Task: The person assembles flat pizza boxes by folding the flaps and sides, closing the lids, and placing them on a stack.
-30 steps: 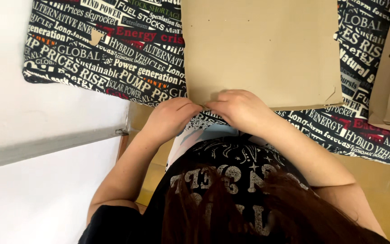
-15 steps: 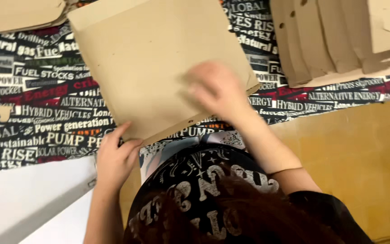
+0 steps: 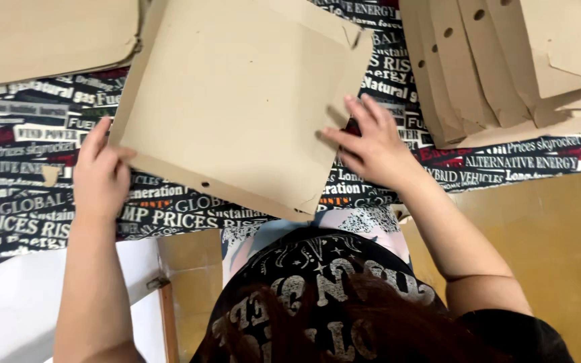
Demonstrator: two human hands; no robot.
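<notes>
Flat brown cardboard box blank, square with small punched holes, lies tilted on the bench with its black newsprint-patterned cover. The left hand pinches its lower left corner, thumb on top. The right hand rests open, fingers spread, at its right edge. Half a second ago that hand lay flat on the middle of the sheet; it has slid to the edge. A stack of folded brown cardboard boxes sits at the right.
</notes>
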